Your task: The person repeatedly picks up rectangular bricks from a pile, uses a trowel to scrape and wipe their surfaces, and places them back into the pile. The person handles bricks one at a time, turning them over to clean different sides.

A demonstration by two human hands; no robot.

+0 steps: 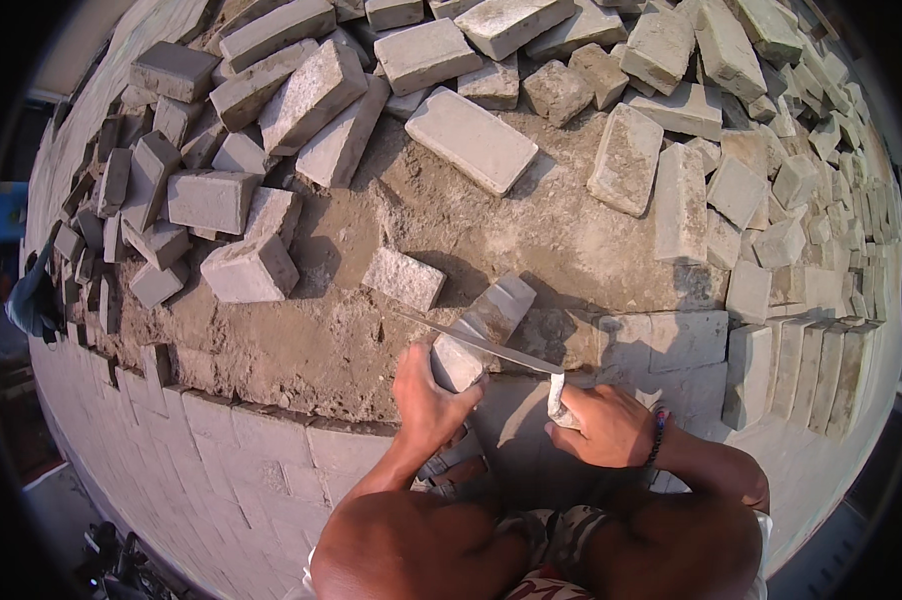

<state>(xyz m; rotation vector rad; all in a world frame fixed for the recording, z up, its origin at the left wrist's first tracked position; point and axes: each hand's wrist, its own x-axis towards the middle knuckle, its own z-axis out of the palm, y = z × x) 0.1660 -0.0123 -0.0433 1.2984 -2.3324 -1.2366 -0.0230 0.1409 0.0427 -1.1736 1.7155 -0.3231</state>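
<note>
My left hand [429,398] grips the near end of a grey paving block [458,362], which slants away to the upper right over the bare sand. Closed around a whitish handle, my right hand [611,425] holds what looks like a trowel [516,354] seen edge-on. Its thin, pointed blade crosses over the block from right to left; whether it touches the block I cannot tell. A small rough piece of block [404,278] lies on the sand just beyond my left hand.
Loose paving blocks [471,140] lie heaped along the far side and both flanks. Laid paving [241,440] borders the sand bed [271,350] on the near side. A row of upright blocks [806,375] stands at the right. A motorbike [126,565] is at the lower left.
</note>
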